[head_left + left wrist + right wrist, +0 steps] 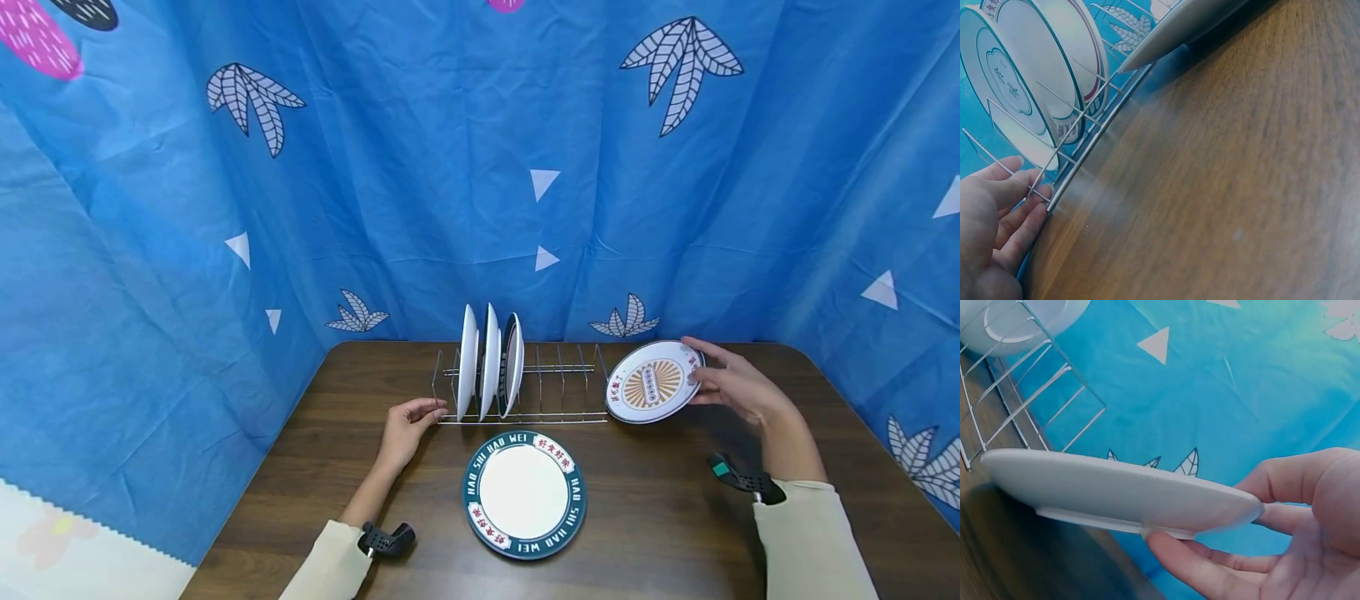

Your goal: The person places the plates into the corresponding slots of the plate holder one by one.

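Observation:
At the left end of the wire dish rack [562, 414], my left hand [407, 427] pinches the corner wires, with thumb and fingers around them in the left wrist view. My right hand [738, 386] grips the right rim of a white plate [651, 382] with an orange sunburst and red characters. That plate is tilted, just beside the rack's right end. The right wrist view shows fingers under its base [1116, 522] and at its edge. Two white plates [468, 362] and a dark-patterned plate [513, 367] stand upright in the rack's left part.
A white plate with a teal lettered rim [524, 495] lies flat on the wooden table [645, 508], in front of the rack. Blue patterned cloth [420, 167] hangs behind and beside the table. Each wrist wears a black camera band [386, 540].

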Demonstrator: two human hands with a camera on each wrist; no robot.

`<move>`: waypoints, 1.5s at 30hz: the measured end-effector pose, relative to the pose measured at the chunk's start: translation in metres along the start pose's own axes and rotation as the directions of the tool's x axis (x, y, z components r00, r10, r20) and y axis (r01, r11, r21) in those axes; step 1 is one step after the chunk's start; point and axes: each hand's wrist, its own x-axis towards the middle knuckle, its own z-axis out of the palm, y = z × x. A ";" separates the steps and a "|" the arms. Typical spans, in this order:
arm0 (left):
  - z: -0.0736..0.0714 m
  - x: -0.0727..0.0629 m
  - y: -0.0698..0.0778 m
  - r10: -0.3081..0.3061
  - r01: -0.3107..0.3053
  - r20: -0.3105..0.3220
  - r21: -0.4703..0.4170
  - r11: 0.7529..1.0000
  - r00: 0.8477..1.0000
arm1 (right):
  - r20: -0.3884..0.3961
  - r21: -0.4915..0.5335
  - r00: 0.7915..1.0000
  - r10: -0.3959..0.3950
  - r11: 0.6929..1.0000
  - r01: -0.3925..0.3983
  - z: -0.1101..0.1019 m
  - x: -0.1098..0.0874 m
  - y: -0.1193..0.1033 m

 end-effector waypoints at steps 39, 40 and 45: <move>0.000 -0.001 0.000 -0.011 0.012 0.004 -0.019 1.000 1.000 | -0.338 0.392 0.905 -0.258 0.835 0.385 0.017 -0.043 -0.071; 0.000 -0.001 0.000 -0.008 0.008 0.003 -0.019 1.000 1.000 | -0.336 0.394 0.903 -0.267 0.831 0.392 0.019 -0.044 -0.072; 0.000 -0.001 0.001 0.005 -0.005 -0.004 0.011 1.000 1.000 | -0.322 0.405 0.899 -0.298 0.814 0.415 0.026 -0.047 -0.080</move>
